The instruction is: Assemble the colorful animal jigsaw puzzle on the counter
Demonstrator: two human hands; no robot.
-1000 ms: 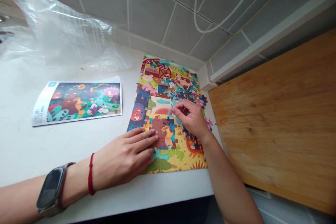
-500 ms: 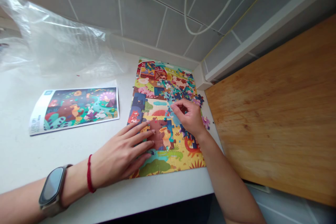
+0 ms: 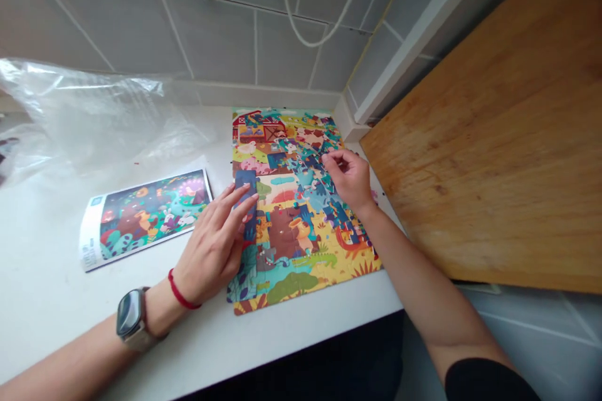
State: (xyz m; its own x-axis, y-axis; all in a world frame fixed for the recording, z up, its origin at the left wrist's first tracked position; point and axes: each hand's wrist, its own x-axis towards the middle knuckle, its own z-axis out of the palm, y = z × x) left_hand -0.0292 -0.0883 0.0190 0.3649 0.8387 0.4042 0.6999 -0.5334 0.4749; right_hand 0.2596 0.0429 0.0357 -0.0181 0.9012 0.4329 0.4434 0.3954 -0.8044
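Soft, moderate light; glare streaks the plastic bag [image 3: 103, 100] (upper left, slightly blurred), and the edges look stretched.

White countertop [image 3: 47, 310] bears puzzle [image 3: 294, 263], picture sheet [image 3: 150, 216]; also, seemingly, a plastic bag [image 3: 94, 116].

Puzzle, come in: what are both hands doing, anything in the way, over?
Left hand: fingers outstretched at puzzle's left edge. Right hand: fingers pinched by loose pieces, anything held too small to tell. Leaflet left of puzzle, clear.
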